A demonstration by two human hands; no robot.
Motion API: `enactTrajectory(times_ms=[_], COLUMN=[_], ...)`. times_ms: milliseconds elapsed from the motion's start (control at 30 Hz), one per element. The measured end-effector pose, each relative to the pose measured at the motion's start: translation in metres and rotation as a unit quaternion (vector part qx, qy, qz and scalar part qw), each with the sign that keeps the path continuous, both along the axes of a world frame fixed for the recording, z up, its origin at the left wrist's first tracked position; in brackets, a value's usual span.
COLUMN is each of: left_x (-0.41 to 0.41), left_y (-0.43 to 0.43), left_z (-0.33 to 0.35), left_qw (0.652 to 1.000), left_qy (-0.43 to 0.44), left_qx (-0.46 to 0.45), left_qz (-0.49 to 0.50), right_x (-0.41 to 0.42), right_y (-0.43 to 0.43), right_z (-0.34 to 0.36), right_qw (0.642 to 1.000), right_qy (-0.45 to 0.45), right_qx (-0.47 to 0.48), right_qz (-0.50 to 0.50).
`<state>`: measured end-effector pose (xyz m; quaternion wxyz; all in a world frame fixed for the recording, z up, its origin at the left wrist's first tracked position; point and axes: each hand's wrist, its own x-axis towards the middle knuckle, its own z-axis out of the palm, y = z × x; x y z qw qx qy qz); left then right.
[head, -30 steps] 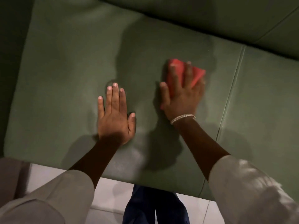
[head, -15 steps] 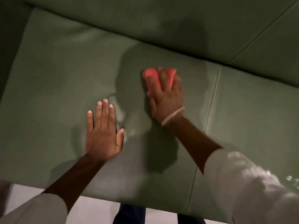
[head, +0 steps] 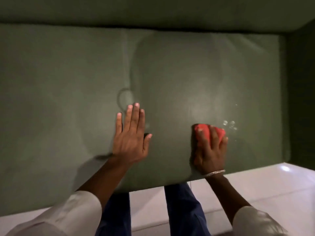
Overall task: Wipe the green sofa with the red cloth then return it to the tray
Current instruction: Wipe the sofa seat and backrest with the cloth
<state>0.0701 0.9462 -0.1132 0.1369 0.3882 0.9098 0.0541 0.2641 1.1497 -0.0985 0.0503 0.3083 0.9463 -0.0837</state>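
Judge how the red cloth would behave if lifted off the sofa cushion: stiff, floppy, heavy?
The red cloth looks bunched and creased under the right hand, so it would probably droop when lifted. It seems light, since spread fingers alone cover it. Droplets beside it on the green sofa suggest it may be damp and slightly clingy.

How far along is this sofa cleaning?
Midway, it seems. The right hand presses the red cloth on the green sofa seat, beside droplets not yet wiped. The left hand rests flat on the seat. Returning the cloth remains; no tray is in view.
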Motion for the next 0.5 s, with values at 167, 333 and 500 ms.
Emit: enactTrajectory(times_ms=[167,333,500], left_x=[0.013,0.000,-0.028], left_y=[0.064,0.111,0.162], left_z=[-0.008,-0.004,-0.011], left_qw=[0.998,0.998,0.996], left_qy=[0.046,0.047,0.073], left_qx=[-0.043,-0.049,-0.039], left_qz=[0.000,-0.006,-0.017], right_x=[-0.014,0.039,-0.002], right_y=[0.084,0.068,0.132], right_z=[-0.009,-0.012,-0.010], right_qw=[0.985,0.999,0.984], right_qy=[0.041,0.010,0.030], right_qx=[0.021,0.019,0.012], right_qz=[-0.168,0.036,-0.177])
